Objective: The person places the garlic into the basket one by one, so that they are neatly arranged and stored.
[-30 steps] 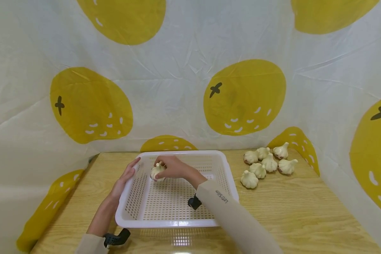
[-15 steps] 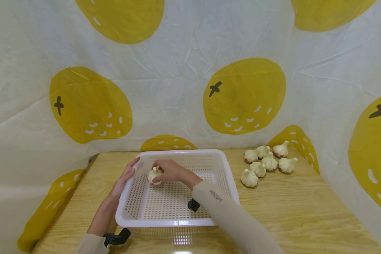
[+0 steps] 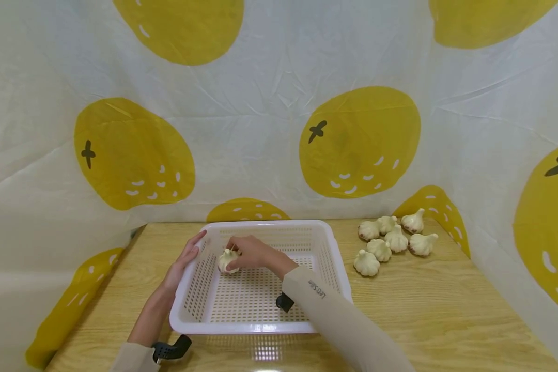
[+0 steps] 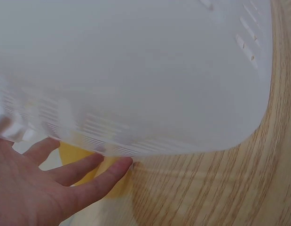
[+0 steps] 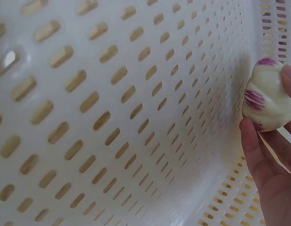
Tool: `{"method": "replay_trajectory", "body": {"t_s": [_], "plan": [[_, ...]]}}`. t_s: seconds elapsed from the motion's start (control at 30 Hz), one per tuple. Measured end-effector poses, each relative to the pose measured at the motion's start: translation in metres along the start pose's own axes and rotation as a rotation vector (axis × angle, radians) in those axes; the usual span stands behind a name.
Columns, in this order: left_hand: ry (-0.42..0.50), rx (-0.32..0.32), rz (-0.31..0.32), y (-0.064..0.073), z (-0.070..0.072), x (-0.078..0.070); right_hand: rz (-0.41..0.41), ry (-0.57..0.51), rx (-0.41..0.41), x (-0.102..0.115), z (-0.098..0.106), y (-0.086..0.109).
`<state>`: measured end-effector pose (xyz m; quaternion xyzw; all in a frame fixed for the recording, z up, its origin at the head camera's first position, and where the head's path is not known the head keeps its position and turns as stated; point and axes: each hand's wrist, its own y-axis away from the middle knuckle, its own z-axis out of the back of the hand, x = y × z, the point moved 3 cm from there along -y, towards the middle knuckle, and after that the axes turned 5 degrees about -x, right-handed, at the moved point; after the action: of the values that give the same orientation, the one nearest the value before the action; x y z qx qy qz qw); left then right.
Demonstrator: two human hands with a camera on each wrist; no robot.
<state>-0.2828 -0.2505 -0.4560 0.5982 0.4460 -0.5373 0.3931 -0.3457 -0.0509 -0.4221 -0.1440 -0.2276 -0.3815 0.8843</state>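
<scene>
A white slotted plastic basket stands on the wooden table. My right hand reaches into its far left part and pinches a garlic bulb between thumb and fingers. Seen from the right wrist, this cream garlic bulb has purple streaks and sits very close to the slotted floor; whether it touches cannot be told. My left hand lies along the outside of the basket's left wall. In the left wrist view its fingers are spread and nearly straight, with fingertips against the basket wall.
Several garlic bulbs lie grouped on the table at the right, beyond the basket. A white cloth printed with yellow fruit hangs behind and at both sides of the table.
My right hand has lowered the garlic bulb slightly toward the basket floor and shifted it a little left. The left hand stays at the basket's left side.
</scene>
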Motion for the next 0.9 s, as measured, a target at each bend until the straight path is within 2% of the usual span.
{"method": "replay_trajectory", "body": {"t_s": [0.3,0.53,0.9], "plan": [[-0.020,0.001,-0.006,-0.0003,-0.0012,0.0004,0.009,0.075,0.021,-0.0011,-0.0021,-0.0016],[-0.003,0.006,-0.006,0.0005,-0.0001,0.0020,0.024,0.115,-0.010,-0.0009,-0.0043,-0.0008],[-0.011,0.002,-0.003,-0.0004,-0.0002,0.0018,0.009,0.118,-0.016,-0.0030,-0.0063,-0.0016]]}}
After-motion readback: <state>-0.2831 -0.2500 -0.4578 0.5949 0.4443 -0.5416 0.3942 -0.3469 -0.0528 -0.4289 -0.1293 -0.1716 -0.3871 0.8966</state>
